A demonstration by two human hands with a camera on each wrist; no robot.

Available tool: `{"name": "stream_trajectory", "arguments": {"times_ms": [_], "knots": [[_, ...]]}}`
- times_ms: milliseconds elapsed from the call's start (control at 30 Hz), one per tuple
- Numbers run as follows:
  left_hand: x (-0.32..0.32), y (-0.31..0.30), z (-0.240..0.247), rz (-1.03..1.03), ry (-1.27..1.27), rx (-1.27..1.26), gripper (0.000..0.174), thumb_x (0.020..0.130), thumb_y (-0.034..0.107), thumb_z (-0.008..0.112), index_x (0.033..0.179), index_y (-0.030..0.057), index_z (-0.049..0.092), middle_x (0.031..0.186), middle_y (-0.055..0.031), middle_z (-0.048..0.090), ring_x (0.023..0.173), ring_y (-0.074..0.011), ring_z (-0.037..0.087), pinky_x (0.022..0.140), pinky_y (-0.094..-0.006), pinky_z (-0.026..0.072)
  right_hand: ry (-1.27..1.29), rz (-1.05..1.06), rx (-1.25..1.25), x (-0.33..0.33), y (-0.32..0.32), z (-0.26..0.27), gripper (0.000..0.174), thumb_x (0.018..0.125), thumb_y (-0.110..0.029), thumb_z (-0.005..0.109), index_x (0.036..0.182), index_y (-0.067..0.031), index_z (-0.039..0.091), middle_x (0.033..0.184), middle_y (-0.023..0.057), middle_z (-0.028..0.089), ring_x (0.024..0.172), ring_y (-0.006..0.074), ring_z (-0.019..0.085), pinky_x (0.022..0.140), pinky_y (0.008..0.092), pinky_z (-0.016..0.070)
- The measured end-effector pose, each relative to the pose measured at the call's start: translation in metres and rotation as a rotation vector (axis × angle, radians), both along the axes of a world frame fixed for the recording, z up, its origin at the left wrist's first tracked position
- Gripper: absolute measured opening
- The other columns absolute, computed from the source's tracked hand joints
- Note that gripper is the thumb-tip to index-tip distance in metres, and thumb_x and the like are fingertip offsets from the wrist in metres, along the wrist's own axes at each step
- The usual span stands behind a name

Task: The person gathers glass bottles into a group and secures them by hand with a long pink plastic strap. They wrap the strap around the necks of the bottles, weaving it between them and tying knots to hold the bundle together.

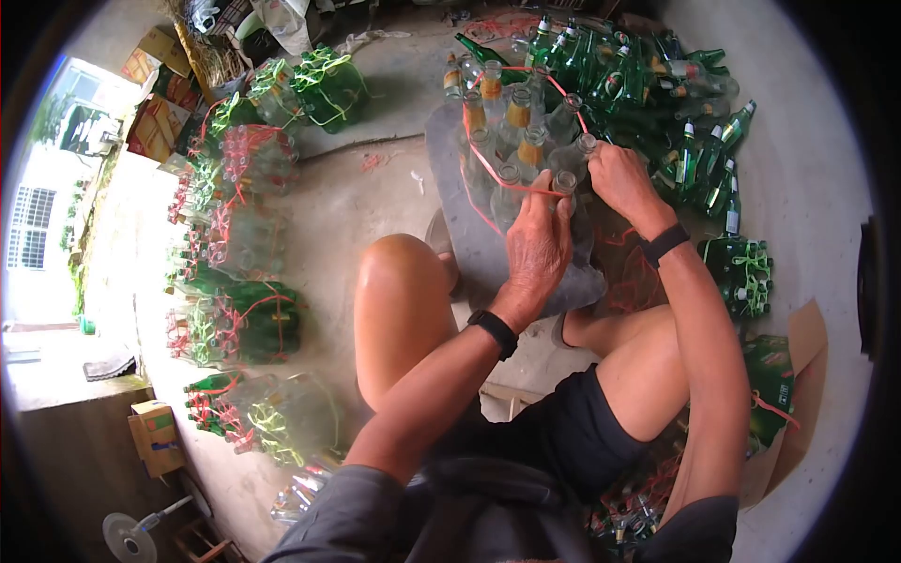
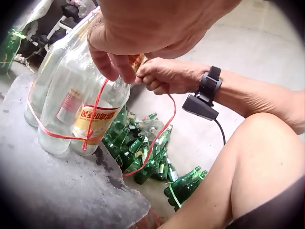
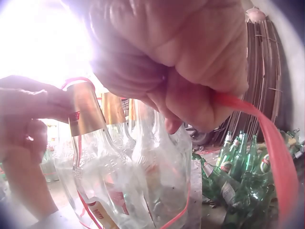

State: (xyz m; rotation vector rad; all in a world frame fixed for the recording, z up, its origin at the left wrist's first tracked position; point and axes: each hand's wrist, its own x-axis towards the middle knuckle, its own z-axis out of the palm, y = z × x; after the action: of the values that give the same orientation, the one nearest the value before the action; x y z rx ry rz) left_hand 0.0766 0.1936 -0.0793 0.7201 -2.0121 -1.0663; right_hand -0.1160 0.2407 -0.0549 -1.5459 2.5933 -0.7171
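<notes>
Clear glass bottles (image 1: 508, 202) stand upright in a bundle on a grey slab (image 1: 450, 188), several with gold foil necks and one showing a yellow label (image 2: 97, 121). Red plastic string (image 1: 483, 159) loops round their necks and also crosses low round their sides. My left hand (image 1: 538, 246) is at the near bottle's neck, its curled fingers pinching the string there. At the bundle's right side my right hand (image 1: 627, 183) is closed on a length of the same string; its loose tail (image 3: 271, 148) hangs from the fist. The right fingertips are partly hidden in the head view.
Loose green bottles (image 1: 619, 75) lie heaped beyond and right of the slab. Tied bottle bundles (image 1: 258, 324) line the floor at left. A cardboard box (image 1: 798, 394) stands at right, a fan (image 1: 129, 537) at lower left. My bent knees flank the work.
</notes>
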Motion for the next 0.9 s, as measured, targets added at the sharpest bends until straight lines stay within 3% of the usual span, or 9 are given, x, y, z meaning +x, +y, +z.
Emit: {"name": "stream_trajectory", "arguments": {"times_ms": [100, 167, 300, 367, 467, 900], "knots": [[-0.009, 0.0, -0.002, 0.008, 0.106, 0.012, 0.046, 0.102, 0.013, 0.064, 0.144, -0.001, 0.052, 0.109, -0.0237, 0.067, 0.087, -0.036, 0.07, 0.08, -0.0447, 0.0551, -0.002, 0.016, -0.005, 0.002, 0.003, 0.003, 0.023, 0.097, -0.013, 0.051, 0.093, 0.0045, 0.065, 0.086, 0.0328, 0.065, 0.087, 0.0534, 0.064, 0.076, 0.0597, 0.0509], [-0.012, -0.002, 0.0, -0.009, 0.09, 0.023, 0.043, 0.101, 0.012, 0.065, 0.14, -0.0006, 0.053, 0.117, -0.0279, 0.067, 0.099, -0.0466, 0.069, 0.08, -0.0513, 0.0563, -0.016, 0.019, -0.016, 0.005, 0.006, 0.007, 0.024, 0.098, -0.014, 0.052, 0.091, 0.0044, 0.065, 0.084, 0.0325, 0.065, 0.085, 0.053, 0.064, 0.072, 0.0587, 0.0506], [-0.015, -0.003, -0.004, -0.017, 0.107, 0.023, 0.041, 0.1, 0.01, 0.065, 0.138, -0.0001, 0.054, 0.116, -0.0281, 0.066, 0.101, -0.0464, 0.068, 0.082, -0.0507, 0.0559, -0.05, 0.042, -0.051, 0.014, 0.009, 0.017, 0.024, 0.094, -0.013, 0.055, 0.081, 0.0038, 0.066, 0.081, 0.0314, 0.065, 0.082, 0.0516, 0.065, 0.072, 0.0569, 0.053], [-0.017, -0.003, -0.005, -0.012, 0.178, 0.027, 0.026, 0.102, 0.012, 0.065, 0.126, 0.0011, 0.061, 0.108, -0.0238, 0.067, 0.094, -0.0432, 0.067, 0.082, -0.046, 0.0535, -0.061, 0.048, -0.067, 0.013, 0.01, 0.017, 0.023, 0.093, -0.013, 0.056, 0.08, 0.0034, 0.066, 0.081, 0.0307, 0.065, 0.081, 0.051, 0.066, 0.071, 0.056, 0.0532], [-0.016, -0.004, -0.002, -0.004, 0.19, 0.002, 0.025, 0.101, 0.011, 0.066, 0.123, 0.0012, 0.061, 0.106, -0.0231, 0.066, 0.093, -0.0431, 0.067, 0.08, -0.0462, 0.0531, -0.086, 0.055, -0.078, 0.014, 0.011, 0.018, 0.021, 0.093, -0.012, 0.059, 0.08, 0.0028, 0.066, 0.08, 0.0297, 0.065, 0.08, 0.05, 0.066, 0.069, 0.0548, 0.0534], [-0.017, -0.005, -0.001, -0.022, 0.209, 0.046, 0.031, 0.098, 0.009, 0.07, 0.127, -0.001, 0.062, 0.107, -0.0227, 0.067, 0.093, -0.0406, 0.069, 0.078, -0.0442, 0.0541, 0.005, 0.083, -0.073, 0.019, 0.013, 0.018, 0.017, 0.093, -0.01, 0.061, 0.082, 0.0024, 0.063, 0.078, 0.0285, 0.065, 0.078, 0.049, 0.066, 0.067, 0.0549, 0.0537]]}}
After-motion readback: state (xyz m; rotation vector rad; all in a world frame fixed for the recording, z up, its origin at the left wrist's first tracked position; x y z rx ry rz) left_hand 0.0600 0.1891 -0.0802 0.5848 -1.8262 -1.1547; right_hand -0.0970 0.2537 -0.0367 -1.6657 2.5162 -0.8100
